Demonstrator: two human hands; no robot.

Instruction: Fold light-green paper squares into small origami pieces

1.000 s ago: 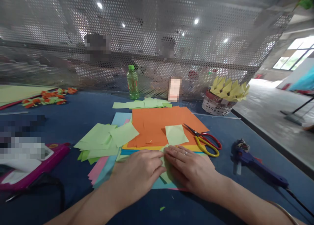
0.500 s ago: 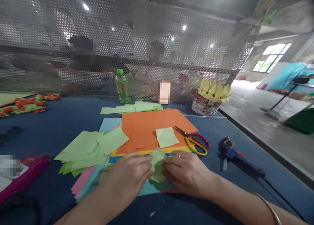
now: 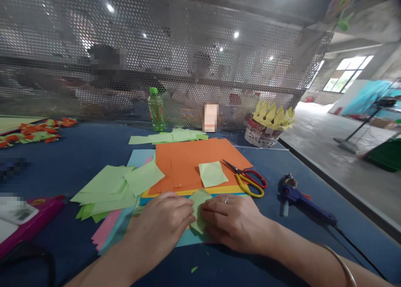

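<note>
Both my hands press on one small light-green paper piece (image 3: 198, 203) at the near edge of a stack of coloured sheets. My left hand (image 3: 163, 226) pinches its left side with curled fingers. My right hand (image 3: 233, 222), with a ring on one finger, pinches its right side. Most of the piece is hidden under my fingers. Just beyond it lies an orange sheet (image 3: 188, 163) with another green rectangle (image 3: 213, 174) on top. Red and yellow scissors (image 3: 249, 179) lie to the right of the orange sheet.
A pile of green paper pieces (image 3: 115, 186) lies left of the stack. A blue glue gun (image 3: 300, 201) lies at right, its cord trailing toward me. A green bottle (image 3: 156, 110), a basket of yellow folded paper (image 3: 269, 126), a pink case (image 3: 28, 224) and a perforated metal screen (image 3: 175, 49) stand around.
My view swung right and slightly up. The green piece, flat under my hands a second ago, now has its top edge raised between my fingers, and my hands have drawn closer together.
</note>
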